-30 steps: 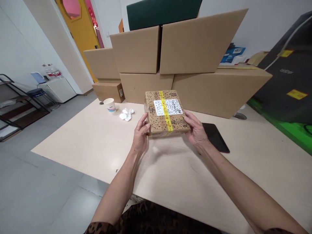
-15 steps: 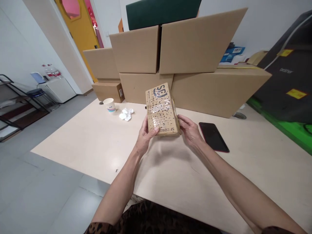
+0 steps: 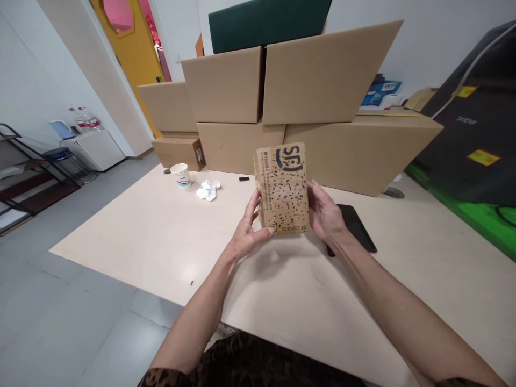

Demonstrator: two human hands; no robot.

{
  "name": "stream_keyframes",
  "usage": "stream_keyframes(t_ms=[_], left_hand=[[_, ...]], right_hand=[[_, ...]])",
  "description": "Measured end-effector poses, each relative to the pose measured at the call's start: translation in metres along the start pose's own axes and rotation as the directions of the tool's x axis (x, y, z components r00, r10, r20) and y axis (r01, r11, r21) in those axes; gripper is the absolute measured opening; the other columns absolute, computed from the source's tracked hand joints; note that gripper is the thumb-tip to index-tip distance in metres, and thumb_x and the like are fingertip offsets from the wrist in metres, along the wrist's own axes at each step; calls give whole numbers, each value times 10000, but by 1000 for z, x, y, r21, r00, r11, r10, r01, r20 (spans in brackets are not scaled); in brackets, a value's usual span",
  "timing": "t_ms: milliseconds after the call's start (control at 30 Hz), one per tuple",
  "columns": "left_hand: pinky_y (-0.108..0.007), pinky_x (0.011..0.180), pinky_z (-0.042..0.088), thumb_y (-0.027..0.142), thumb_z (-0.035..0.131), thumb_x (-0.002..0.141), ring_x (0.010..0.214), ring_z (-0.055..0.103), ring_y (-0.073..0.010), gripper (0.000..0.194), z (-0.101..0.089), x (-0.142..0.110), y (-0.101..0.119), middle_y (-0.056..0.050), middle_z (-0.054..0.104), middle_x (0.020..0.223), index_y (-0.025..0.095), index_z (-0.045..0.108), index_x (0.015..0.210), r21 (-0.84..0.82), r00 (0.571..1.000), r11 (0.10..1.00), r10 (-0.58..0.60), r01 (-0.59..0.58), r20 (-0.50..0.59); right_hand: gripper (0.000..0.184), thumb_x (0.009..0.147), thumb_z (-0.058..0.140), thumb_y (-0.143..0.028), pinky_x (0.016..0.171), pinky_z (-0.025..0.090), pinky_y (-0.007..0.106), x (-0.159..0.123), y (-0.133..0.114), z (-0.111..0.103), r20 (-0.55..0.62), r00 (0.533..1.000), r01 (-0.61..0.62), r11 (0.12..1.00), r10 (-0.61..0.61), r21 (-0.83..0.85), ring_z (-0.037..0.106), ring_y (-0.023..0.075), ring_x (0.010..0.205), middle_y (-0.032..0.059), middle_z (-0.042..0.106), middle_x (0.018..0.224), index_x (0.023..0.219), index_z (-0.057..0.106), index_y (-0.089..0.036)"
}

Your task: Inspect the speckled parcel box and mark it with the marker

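Note:
A small brown cardboard box [image 3: 283, 188] with dark speckles and upside-down "SF EXPRESS" print is held up above the table, its printed face toward me. My left hand [image 3: 249, 228] grips its left side, the thumb across the lower left corner. Along the right side lies my right hand [image 3: 325, 212], closed on the box, with its fingers partly hidden behind it. Just behind my right hand, a black tablet-like device [image 3: 358, 228] rests flat on the table and is partly covered by that hand.
Large cardboard boxes [image 3: 310, 80] are stacked along the table's back, a dark green box [image 3: 268, 24] on top. A paper cup [image 3: 181, 174], crumpled tissue [image 3: 208, 190] and small black object [image 3: 244, 179] sit at the back left. A black case [image 3: 463, 123] stands at right.
Both hands have moved right with the box and turned it, so its left edge now shows instead of its right. The small black object has come into fuller view; the device is more covered.

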State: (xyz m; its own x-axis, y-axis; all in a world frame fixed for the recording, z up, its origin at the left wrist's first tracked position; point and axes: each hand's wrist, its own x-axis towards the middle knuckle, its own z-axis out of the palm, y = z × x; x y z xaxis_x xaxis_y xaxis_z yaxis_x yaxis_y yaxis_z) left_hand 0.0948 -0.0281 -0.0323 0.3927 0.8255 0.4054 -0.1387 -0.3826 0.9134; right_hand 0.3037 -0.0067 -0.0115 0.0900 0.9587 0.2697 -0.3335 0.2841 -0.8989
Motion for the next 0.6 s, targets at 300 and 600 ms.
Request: stream_keyframes(t_ms=[300,600], left_hand=[[-554,1271,248,560,679,908,1569,283,-342,770,7,-2,-4,-106,306,1705,305,394,1577,-53,980,988,-151,146,-130],[-513,1278,269,737,662,832,1570,295,-344,911,8,2,3,-63,329,1706,291,403,1583,-205,932,939,-313,275,-185]], right_hand=[[368,820,713,-603,1097,484,468,1,1,4,-29,999,21,999,-20,35,605,273,1308,-4,748,1261,1047,734,-315],[543,766,684,-762,1045,517,453,-9,4,6,-50,992,-116,993,117,12,619,287,1299,-15,771,1226,1095,727,-333]])
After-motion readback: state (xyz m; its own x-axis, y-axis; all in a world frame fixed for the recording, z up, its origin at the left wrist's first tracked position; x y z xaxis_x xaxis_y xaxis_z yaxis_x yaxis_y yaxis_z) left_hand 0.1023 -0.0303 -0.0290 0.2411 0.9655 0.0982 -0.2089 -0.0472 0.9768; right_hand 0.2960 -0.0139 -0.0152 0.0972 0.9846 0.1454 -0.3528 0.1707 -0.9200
